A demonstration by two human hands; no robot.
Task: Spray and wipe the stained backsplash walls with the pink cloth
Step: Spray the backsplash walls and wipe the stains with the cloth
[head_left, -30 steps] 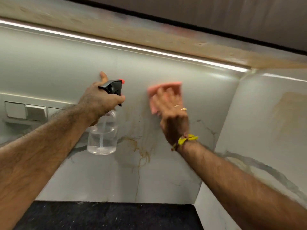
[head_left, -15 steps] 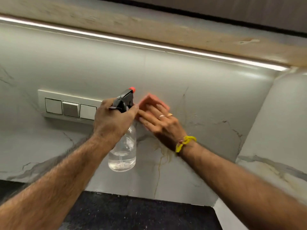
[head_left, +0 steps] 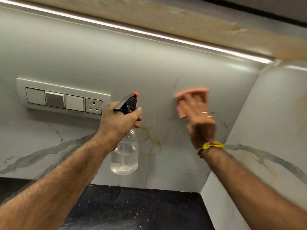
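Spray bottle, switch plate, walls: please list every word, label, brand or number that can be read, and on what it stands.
None: no text can be read in this view.
Spray bottle: clear, no label visible.
Switch plate: three blank rockers and a socket, no markings visible.
Pink cloth: blurred, no print visible.
Backsplash: only veins and stains.

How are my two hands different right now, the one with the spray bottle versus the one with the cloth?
The left hand grips the spray bottle clear of the wall; the right hand presses the pink cloth flat on the backsplash. Left fingers curl; right fingers lie straight. Only the right wrist wears a yellow band. Both are raised.
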